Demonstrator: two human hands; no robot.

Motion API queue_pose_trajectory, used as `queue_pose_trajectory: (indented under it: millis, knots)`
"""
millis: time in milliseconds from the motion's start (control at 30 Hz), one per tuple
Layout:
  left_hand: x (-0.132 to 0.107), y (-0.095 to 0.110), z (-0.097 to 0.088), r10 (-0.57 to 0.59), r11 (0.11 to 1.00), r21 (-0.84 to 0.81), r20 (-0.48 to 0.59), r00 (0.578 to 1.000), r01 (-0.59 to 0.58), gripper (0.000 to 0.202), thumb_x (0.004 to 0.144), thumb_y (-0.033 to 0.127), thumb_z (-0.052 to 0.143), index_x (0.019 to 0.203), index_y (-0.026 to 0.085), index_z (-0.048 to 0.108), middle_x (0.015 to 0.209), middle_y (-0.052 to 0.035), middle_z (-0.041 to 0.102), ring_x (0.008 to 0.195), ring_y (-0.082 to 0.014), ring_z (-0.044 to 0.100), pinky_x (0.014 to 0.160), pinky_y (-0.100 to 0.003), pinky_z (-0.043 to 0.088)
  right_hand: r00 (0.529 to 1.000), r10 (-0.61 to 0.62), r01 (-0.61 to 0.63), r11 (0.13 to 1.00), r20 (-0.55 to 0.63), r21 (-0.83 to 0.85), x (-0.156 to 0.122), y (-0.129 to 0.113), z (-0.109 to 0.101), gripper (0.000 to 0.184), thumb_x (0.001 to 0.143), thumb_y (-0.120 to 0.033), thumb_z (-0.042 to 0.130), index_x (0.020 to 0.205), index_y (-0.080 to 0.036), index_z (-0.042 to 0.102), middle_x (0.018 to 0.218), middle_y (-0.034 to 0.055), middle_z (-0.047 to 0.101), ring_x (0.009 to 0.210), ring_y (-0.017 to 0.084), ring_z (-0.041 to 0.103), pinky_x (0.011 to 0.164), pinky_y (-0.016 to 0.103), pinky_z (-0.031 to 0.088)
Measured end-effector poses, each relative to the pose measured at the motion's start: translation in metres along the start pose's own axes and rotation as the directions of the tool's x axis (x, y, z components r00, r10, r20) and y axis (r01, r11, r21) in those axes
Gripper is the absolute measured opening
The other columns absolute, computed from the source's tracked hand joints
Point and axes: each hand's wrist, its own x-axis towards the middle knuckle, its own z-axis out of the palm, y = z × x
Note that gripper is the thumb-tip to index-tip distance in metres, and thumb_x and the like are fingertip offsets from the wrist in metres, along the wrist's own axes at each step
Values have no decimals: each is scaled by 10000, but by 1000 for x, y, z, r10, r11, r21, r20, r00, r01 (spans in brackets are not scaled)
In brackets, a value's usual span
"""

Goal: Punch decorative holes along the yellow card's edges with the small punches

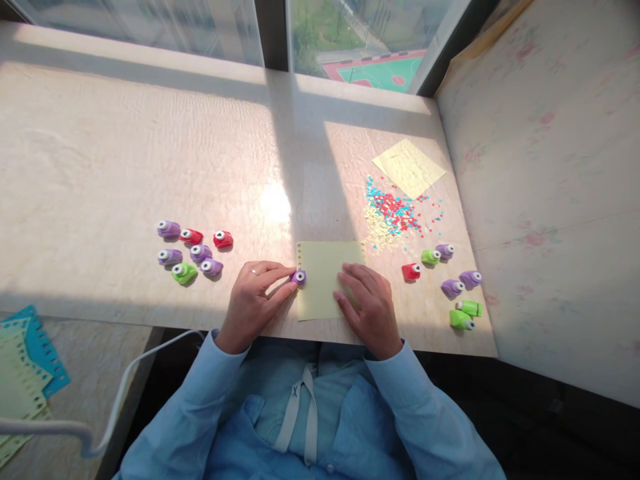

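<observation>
A pale yellow paper sheet lies near the front edge of the beige table, with small punched holes along its left edge. My left hand pinches a small purple paper punch against that left edge. My right hand lies flat on the sheet's right part, fingers stretched out, holding it down.
Several purple, red and green punches sit to the left, several more to the right. A heap of coloured paper bits and another yellow sheet lie behind right. Punched blue and yellow sheets lie at the lower left. A wall bounds the right side.
</observation>
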Motion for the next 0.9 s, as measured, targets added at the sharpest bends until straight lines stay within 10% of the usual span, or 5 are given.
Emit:
queue_pose_trajectory:
  millis: [900]
  knots:
    - [-1, 4, 3, -18, 999, 26, -19, 1000, 18, 199, 905, 356, 646, 1018, 249, 770, 992, -48, 773, 970, -230, 652, 899, -401, 482, 987, 133, -117, 980, -95, 158, -1, 1, -3, 187, 933, -274, 629, 1098, -244, 710, 1257, 101, 694, 1203, 284, 617, 1038, 524, 486]
